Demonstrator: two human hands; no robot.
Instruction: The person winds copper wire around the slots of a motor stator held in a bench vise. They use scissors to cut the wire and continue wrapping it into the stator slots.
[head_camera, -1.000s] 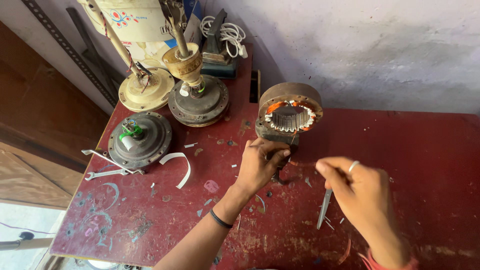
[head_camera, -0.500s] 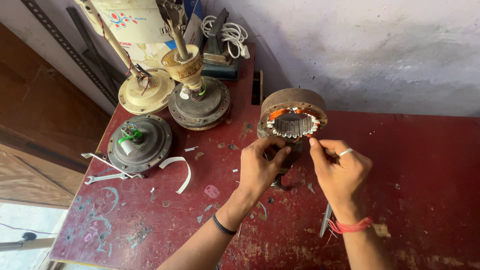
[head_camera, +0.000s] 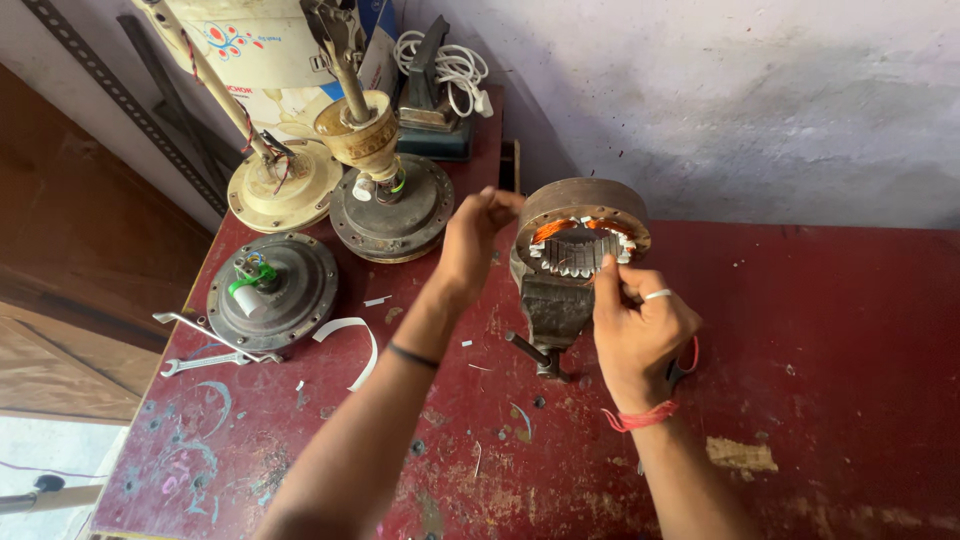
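Three old fan motors (head_camera: 385, 205) at the back left of the red table (head_camera: 820, 380), two spanners (head_camera: 205, 345) and a white strip (head_camera: 352, 345) nearby. White cable (head_camera: 455, 65) by the grey wall. Round stator ring (head_camera: 580, 235) clamped in a small vise (head_camera: 553, 310), open hole tipped up and forward. Left hand (head_camera: 470, 240) lifted beside the ring, fingers pinched; anything held too small to tell. Right hand (head_camera: 635, 325) curled at the ring's front edge.
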